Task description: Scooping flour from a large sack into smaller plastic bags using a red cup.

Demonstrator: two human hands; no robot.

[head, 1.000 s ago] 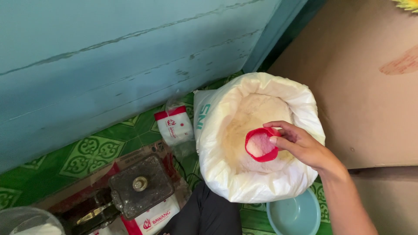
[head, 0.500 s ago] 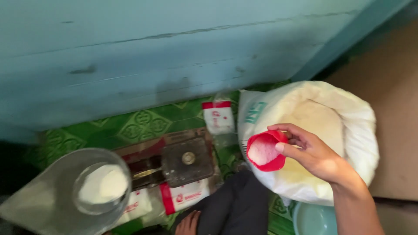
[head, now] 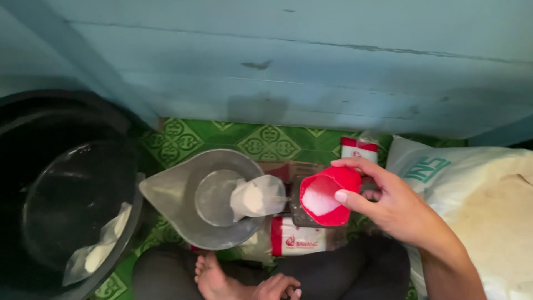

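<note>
My right hand (head: 391, 205) holds a small red cup (head: 327, 195) filled with white grains, tilted toward the left. Just left of it stands a clear plastic jug (head: 183, 194) with a small clear bag of white powder (head: 256, 195) sitting in it. The cup is close to the bag's edge, not touching it as far as I can tell. My left hand (head: 276, 288) rests low by my bare foot (head: 212, 276), fingers curled, holding nothing that I can see. A large white sack (head: 477, 205) of pale grain lies open at the right.
A big black tub (head: 61, 183) with a crumpled plastic bag inside stands at the left. Red-and-white packets (head: 300, 239) and a dark scale lie under the cup. A light blue wooden wall (head: 288, 66) runs behind. Green patterned flooring (head: 261, 139) shows between.
My view has swung left, away from the sack. My right hand carried the filled red cup from over the sack to beside the jug. The black tub has come into view.
</note>
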